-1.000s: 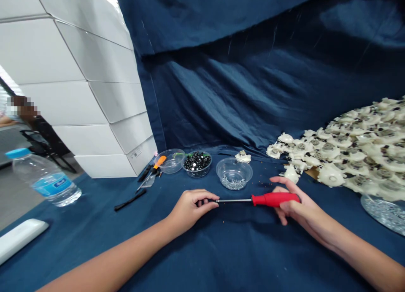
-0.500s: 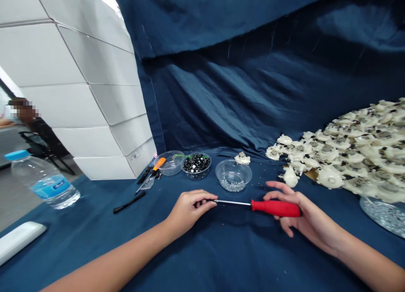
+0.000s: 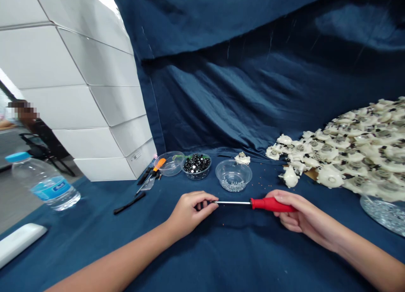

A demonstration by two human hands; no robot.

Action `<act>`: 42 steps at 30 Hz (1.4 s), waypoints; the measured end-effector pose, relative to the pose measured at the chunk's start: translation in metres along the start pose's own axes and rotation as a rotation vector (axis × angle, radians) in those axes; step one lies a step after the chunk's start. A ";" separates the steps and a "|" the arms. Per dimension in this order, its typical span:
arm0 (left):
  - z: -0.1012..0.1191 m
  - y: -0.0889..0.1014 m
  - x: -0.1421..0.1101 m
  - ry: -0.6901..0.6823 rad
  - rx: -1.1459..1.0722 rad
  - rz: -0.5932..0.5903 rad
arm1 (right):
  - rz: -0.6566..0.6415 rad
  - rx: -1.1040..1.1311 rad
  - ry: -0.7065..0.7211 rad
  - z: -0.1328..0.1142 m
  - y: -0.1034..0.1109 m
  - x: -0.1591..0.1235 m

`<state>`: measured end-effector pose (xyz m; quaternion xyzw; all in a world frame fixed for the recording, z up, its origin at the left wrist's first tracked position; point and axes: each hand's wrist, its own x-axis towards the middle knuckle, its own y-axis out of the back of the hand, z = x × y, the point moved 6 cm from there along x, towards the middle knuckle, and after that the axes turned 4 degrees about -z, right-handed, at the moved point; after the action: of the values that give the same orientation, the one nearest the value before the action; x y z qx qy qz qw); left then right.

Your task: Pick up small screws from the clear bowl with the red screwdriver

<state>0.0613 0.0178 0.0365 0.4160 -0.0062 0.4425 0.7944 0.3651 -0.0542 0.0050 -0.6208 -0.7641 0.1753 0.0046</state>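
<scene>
Presently, both my hands are on one screwdriver point(image 3: 262, 204). My right hand point(image 3: 302, 212) is closed around its red handle, and the thumb and forefinger of my left hand point(image 3: 185, 212) are pinched together at its tip. Something small and dark shows between the left fingers, but it is mostly hidden, so I cannot tell if the tip is seated in it, nor whether any turning is done.

Loose screws point(image 3: 233, 185) lie in the clear bowl point(image 3: 235, 170) beyond the shaft, and small black parts point(image 3: 196, 162) fill the bowl to its left. Many white parts point(image 3: 330, 176) are heaped at the right; which of them are finished, I cannot say. One more point(image 3: 242, 158) sits apart, behind the screw bowl.

The screwdriver is in front of me, over the blue cloth point(image 3: 202, 258). Its long axis runs sideways, nearly level, with the tip pointing left and the handle end right.
</scene>
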 end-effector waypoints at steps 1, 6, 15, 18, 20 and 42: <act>-0.001 0.000 0.000 0.022 -0.013 0.004 | -0.004 0.031 0.030 -0.001 -0.002 0.000; -0.002 -0.001 0.000 0.019 -0.027 -0.010 | 0.080 -0.071 0.053 0.002 -0.009 0.000; -0.003 0.000 0.001 0.063 -0.035 0.004 | 0.251 -0.099 0.157 0.002 0.012 0.005; -0.004 -0.001 0.001 0.057 -0.035 -0.006 | 0.248 -0.113 0.140 0.005 0.012 0.007; -0.004 -0.001 0.000 0.049 -0.031 -0.005 | 0.240 -0.112 0.137 0.006 0.012 0.008; -0.008 -0.003 0.001 0.093 -0.027 -0.031 | 0.251 -0.168 0.178 0.003 0.013 0.008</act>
<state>0.0613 0.0230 0.0294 0.3842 0.0314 0.4489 0.8061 0.3750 -0.0453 -0.0033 -0.7225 -0.6892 0.0544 -0.0016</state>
